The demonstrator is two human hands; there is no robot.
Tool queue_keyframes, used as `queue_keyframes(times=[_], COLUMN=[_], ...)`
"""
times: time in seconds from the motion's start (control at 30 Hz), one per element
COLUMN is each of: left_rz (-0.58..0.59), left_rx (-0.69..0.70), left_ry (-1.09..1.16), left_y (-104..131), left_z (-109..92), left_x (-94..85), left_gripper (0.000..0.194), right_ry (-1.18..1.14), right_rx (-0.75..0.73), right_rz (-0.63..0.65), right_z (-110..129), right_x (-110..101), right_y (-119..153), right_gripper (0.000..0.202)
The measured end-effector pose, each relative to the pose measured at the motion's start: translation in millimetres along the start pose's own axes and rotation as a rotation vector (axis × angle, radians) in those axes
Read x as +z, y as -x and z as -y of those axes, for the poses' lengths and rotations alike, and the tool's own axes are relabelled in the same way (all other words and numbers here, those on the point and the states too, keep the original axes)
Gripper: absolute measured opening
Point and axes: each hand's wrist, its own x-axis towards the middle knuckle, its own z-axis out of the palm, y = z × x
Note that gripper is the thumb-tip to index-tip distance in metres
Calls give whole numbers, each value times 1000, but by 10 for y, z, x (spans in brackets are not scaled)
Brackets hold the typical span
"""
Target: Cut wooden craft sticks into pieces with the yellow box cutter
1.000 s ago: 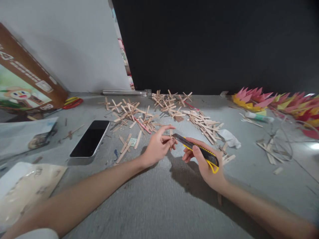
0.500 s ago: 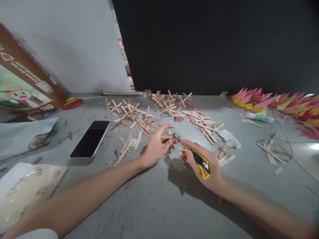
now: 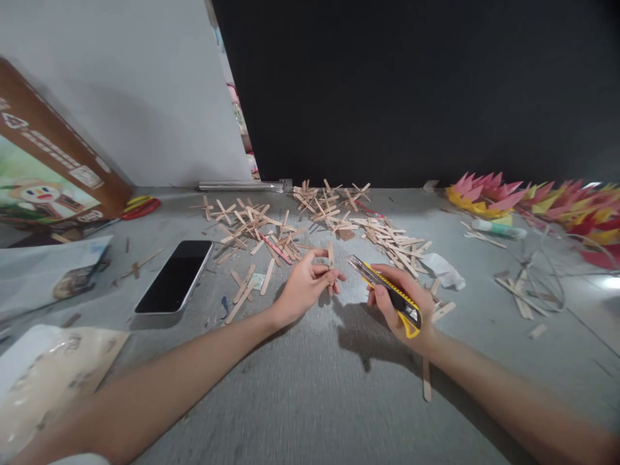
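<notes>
Between the thumb and fingers of my left hand [image 3: 306,284] a small wooden stick [image 3: 330,256] is pinched upright, just above the grey table [image 3: 271,387]. My right hand [image 3: 404,310] is wrapped round a yellow and black utility knife [image 3: 394,297]. The knife's metal tip points up and left, a short gap away from the stick. Behind my hands lie piles of wooden sticks [image 3: 394,242], many of them joined in crosses [image 3: 249,219].
A black phone [image 3: 175,276] lies at the left, near a plastic packet [image 3: 62,368] and a brown printed box [image 3: 58,155]. Pink and yellow paper pieces [image 3: 484,197], a glue tube [image 3: 498,228] and a thin cable [image 3: 562,284] are at the right. A black panel [image 3: 411,90] stands behind.
My right hand has moved right with the knife, so its tip is now apart from the stick. The stick in my left hand now shows more clearly.
</notes>
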Motion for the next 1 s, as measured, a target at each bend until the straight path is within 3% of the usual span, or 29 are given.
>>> queue_keyframes(times=[0.17, 1.0], left_rz=[6, 22], left_rx=[-11, -28], left_ry=[-24, -148], left_y=[-14, -18], left_z=[6, -27], left_x=[-23, -9], left_gripper=[39, 40], right_ry=[-66, -105], right_rx=[58, 100], right_rz=[4, 104], right_z=[-30, -12], right_x=[24, 58], right_y=[-24, -135], right_gripper=[31, 36])
